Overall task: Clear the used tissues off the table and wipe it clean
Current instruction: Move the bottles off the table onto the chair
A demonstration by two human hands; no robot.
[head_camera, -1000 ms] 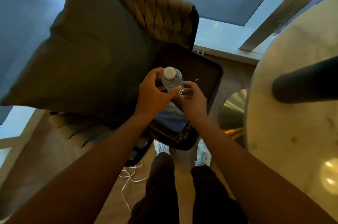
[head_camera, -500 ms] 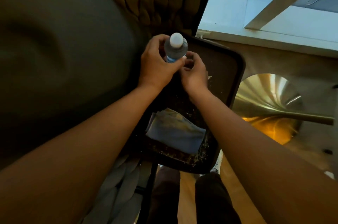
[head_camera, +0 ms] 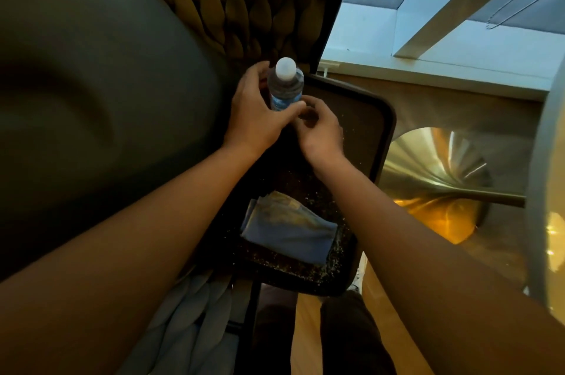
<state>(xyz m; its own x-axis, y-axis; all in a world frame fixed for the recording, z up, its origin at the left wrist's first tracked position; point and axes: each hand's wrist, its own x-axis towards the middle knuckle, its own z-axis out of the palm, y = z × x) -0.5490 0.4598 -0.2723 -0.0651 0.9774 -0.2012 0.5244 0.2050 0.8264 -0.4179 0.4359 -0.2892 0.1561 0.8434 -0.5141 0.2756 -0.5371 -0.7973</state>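
Observation:
My left hand [head_camera: 253, 117] grips a clear water bottle [head_camera: 286, 87] with a white cap and a blue label. It holds the bottle upright over the far end of a dark tray [head_camera: 370, 136]. My right hand [head_camera: 321, 130] is right beside it, its curled fingers against the bottle's lower side next to my left thumb. The left hand hides the bottle's base. A folded blue cloth [head_camera: 290, 231] lies on the tray's near end among scattered crumbs. No tissues are in view.
The tray rests on a woven chair [head_camera: 244, 7], with a large dark cushion [head_camera: 101, 93] pressing in from the left. On the right are the round table's pale edge [head_camera: 547, 191] and its golden base [head_camera: 434, 179]. My legs and the wooden floor are below.
The view has dropped and swung from the tabletop to the tray. Both hands stay on the bottle, which sits a little lower and closer to the tray's far end.

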